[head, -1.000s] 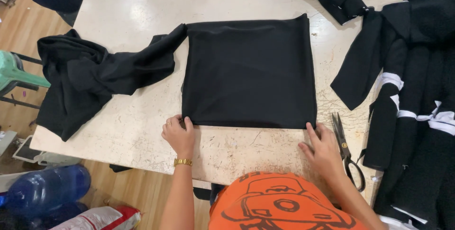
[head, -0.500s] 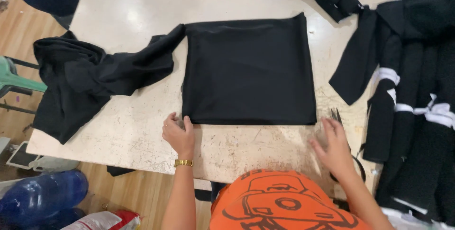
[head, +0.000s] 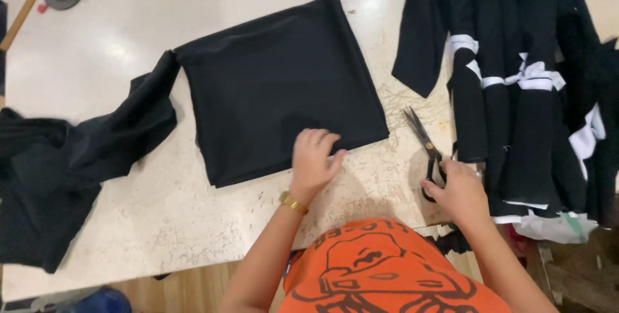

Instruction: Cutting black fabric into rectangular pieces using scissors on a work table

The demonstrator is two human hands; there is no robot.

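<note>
Scissors (head: pixel 425 152) handles under right hand (head: pixel 459 192)

Pale worn table (head: pixel 129 210), folded black cloth (head: pixel 277 87), scissors (head: pixel 425 148) (near edge), black garments (head: pixel 516 94)

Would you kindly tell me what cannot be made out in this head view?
- Scissors: the handles sit under the right hand, so its grip is unclear.
- Black fabric: its layers beneath cannot be told; the left hand covers part of the near edge.
- Stacked dark garments: cut off by the right edge.
</note>
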